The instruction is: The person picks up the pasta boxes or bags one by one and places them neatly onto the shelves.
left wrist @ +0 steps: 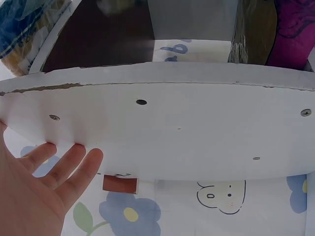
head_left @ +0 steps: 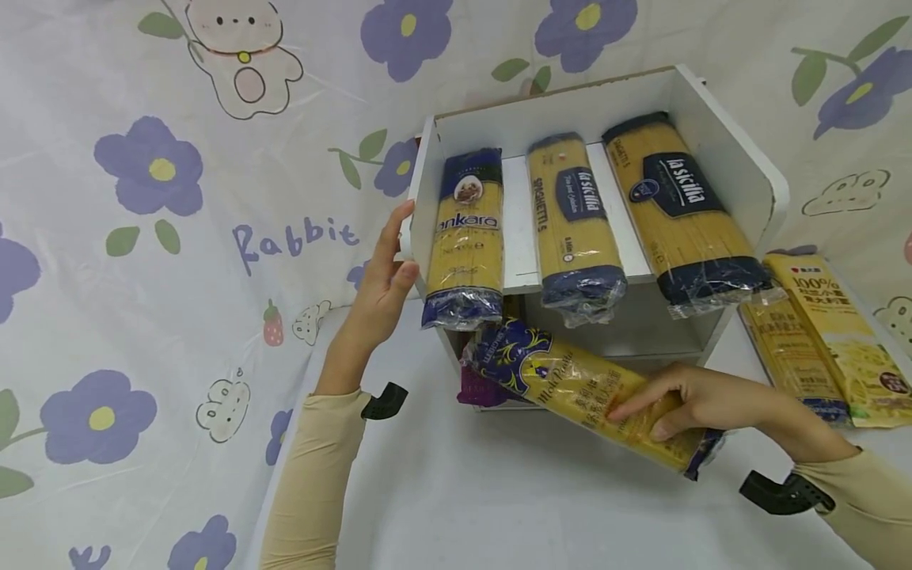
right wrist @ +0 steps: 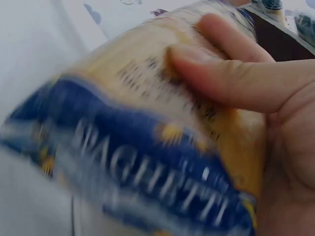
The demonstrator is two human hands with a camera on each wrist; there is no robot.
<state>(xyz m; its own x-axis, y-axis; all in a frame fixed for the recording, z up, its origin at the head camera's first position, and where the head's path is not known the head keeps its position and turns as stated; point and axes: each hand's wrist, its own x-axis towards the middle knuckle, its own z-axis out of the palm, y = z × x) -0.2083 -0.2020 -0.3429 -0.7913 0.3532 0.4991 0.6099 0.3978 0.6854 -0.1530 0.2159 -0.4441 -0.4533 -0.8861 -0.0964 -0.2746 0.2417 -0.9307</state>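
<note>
2 hands are at work on a white shelf unit (head_left: pixel 720 150) that stands on the table (head_left: pixel 513 507). The left hand (head_left: pixel 381 285) lies flat against the unit's outer side wall, fingers (left wrist: pixel 74 162) straight and spread, gripping nothing; the left wrist view shows those fingertips pressed to the white panel. The right hand (head_left: pixel 701 400) has its fingers curled over a spaghetti packet (head_left: pixel 591 392), thumb underneath as far as the right wrist view shows, so it holds the packet firmly near its closer end.

That packet sits just in front of the unit's lower opening, directly ahead of the right hand and well across from the left one. Its long axis runs at a slant: the blue, crested far end points up and toward the left hand, touching or nearly touching the mouth of the lower compartment, while the gripped end lies closer to the person on the right hand's side. The right hand is plainly the nearer one.

Above it, 3 more packets lie on the upper shelf, their ends hanging over its front edge: an Ankara packet (head_left: pixel 466 237) closest to the left hand, then 2 La Sicilia packets (head_left: pixel 573 214). Beyond the right hand, outside the unit, yellow pasta bags (head_left: pixel 834 332) rest on the table.
</note>
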